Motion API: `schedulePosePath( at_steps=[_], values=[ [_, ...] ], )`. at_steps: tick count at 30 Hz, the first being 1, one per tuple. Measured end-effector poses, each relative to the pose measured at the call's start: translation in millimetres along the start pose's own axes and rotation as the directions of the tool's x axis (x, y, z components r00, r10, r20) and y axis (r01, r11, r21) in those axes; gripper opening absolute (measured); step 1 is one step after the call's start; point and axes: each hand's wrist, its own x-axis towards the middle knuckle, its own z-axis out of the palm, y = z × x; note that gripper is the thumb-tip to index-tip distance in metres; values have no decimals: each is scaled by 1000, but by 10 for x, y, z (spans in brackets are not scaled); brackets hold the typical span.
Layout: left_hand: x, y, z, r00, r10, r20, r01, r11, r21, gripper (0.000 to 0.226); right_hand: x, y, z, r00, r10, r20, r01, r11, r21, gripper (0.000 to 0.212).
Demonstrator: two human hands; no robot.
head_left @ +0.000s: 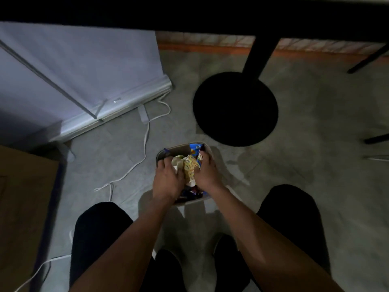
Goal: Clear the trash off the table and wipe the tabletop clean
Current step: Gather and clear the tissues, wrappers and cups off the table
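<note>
A small bin stands on the floor between my knees, filled with wrappers. My left hand and my right hand both reach into it from above, fingers curled around a crumpled yellow-and-white wrapper that sits between them. A blue snack packet sticks up at the bin's far side. Dark wrappers lie lower in the bin near my wrists. The tabletop is seen only as a dark underside across the top of the view.
The table's black post and round base stand just beyond the bin. A white cable snakes over the grey floor on the left. A cardboard box sits at the left edge, a rolled banner stand behind it. Chair legs show at right.
</note>
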Motion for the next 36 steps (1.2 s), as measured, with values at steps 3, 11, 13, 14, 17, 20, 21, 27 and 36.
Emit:
schedulePosePath(
  at_steps=[3, 11, 13, 14, 17, 20, 21, 27, 36],
  values=[
    [162, -195, 295, 997, 59, 44, -62, 996, 70, 53, 229, 135, 229, 1000, 5, 20, -5, 999, -32, 68],
    [399, -412, 767, 962, -39, 269, -39, 960, 277, 70, 543, 407, 608, 987, 36, 156, -25, 997, -72, 80],
    [420, -444, 857, 947, -59, 316, -40, 954, 298, 76, 568, 481, 623, 983, 67, 171, -54, 996, -75, 82],
    [412, -443, 898, 937, -72, 341, -42, 948, 315, 79, 569, 507, 618, 981, 87, 174, -71, 993, -92, 82],
    [369, -438, 985, 917, -92, 389, -61, 930, 362, 91, 595, 562, 632, 976, 135, 170, -104, 979, -177, 81],
    [384, -431, 991, 912, -86, 402, -84, 918, 387, 97, 586, 557, 633, 980, 126, 157, -94, 975, -200, 82],
    [394, -420, 975, 911, -80, 405, -95, 915, 393, 99, 586, 564, 619, 979, 117, 165, -86, 979, -186, 84],
    [258, -300, 666, 937, -6, 348, -147, 899, 412, 100, 416, 489, 364, 987, -49, 152, 65, 993, -103, 107],
    [152, -188, 149, 956, 164, 245, -215, 957, 195, 94, 175, 160, -141, 972, -223, 76, 224, 974, -18, 73]
  ],
)
